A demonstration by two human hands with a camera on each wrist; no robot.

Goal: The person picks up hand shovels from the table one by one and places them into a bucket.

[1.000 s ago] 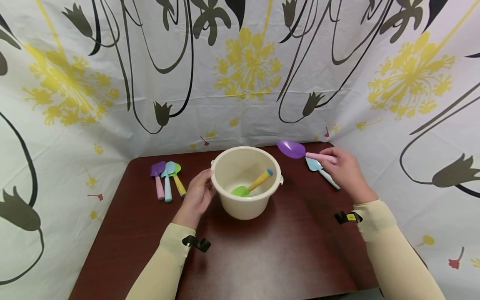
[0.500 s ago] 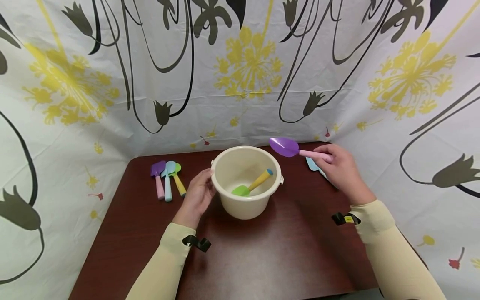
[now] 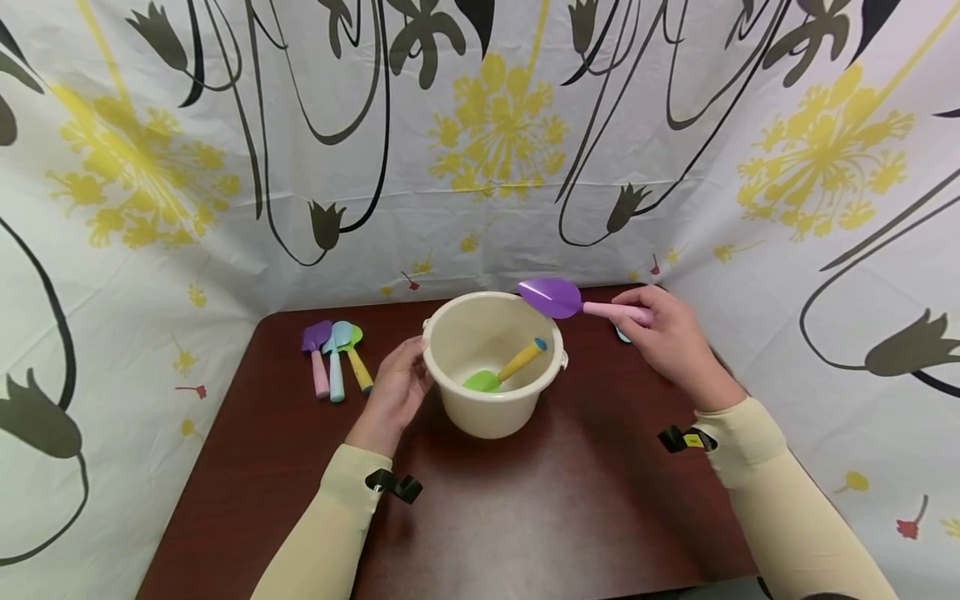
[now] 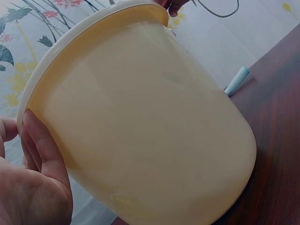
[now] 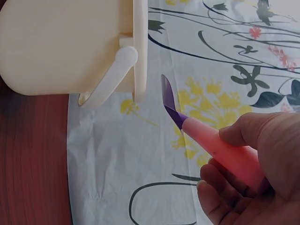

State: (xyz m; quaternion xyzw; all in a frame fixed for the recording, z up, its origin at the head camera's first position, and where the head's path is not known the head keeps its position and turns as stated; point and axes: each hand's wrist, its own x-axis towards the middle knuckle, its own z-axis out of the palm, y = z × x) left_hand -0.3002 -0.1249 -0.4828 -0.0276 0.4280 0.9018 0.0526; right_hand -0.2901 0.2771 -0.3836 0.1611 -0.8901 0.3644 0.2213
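Note:
A cream bucket point(image 3: 491, 412) stands upright at the middle of the table. My left hand point(image 3: 396, 385) grips its left rim; the left wrist view has fingers point(image 4: 44, 145) against the outer wall just under the lip. In my right hand point(image 3: 666, 337) is a toy shovel point(image 3: 553, 298), held by its pink handle point(image 5: 218, 143). Its purple blade points left and overlaps the bucket's back right rim in the head view, while the right wrist view puts it beyond the rim's opening. Inside the bucket leans a green shovel with a yellow handle point(image 3: 521, 360).
At the table's left lie a purple shovel point(image 3: 317, 337), a light blue one point(image 3: 336, 375) and a green one with a yellow handle point(image 3: 358, 371). Another light blue shovel point(image 3: 622, 333) is mostly hidden behind my right hand. A patterned white curtain point(image 3: 480, 225) borders the table point(image 3: 510, 517).
My right hand has moved left with the purple shovel, bringing the blade from right of the bucket to its back right rim. The left hand and bucket stay put.

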